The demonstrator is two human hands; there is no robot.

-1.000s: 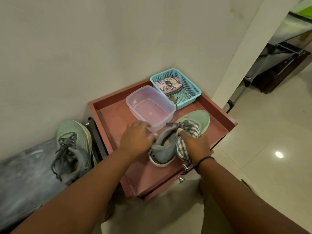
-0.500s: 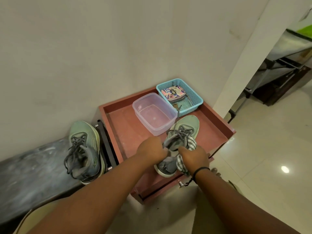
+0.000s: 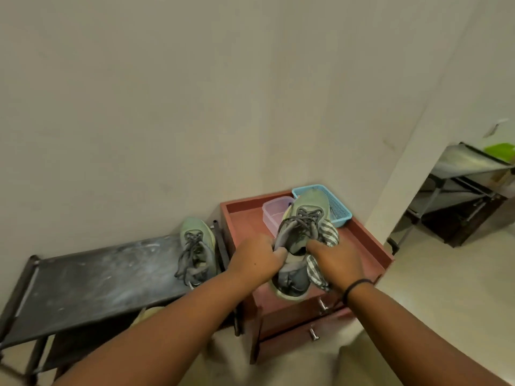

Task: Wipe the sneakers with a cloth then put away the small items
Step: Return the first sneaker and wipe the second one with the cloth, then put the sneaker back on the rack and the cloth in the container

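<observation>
A pale green sneaker point(image 3: 302, 227) with grey laces is held up above the red cabinet top point(image 3: 245, 221), toe pointing away from me. My left hand point(image 3: 257, 260) grips its collar on the left side. My right hand point(image 3: 335, 263) holds a grey-and-white striped cloth point(image 3: 328, 232) against the shoe's right side. The matching second sneaker point(image 3: 196, 249) lies on the black shoe rack point(image 3: 92, 277) at the left, against the wall. A clear plastic box point(image 3: 271, 214) and a blue mesh basket point(image 3: 338, 207) stand at the back of the cabinet top, partly hidden by the held shoe.
The red cabinet has raised edges and two drawers with metal knobs point(image 3: 322, 305) at the front. The wall runs close behind both pieces of furniture. A white pillar stands to the right, with a metal table point(image 3: 468, 165) beyond it. Pale tiled floor lies at the right.
The sneaker has been lifted off the cabinet top and turned toe-away, with both hands still on it. My head has risen and pulled back, showing more wall and the shoe rack.
</observation>
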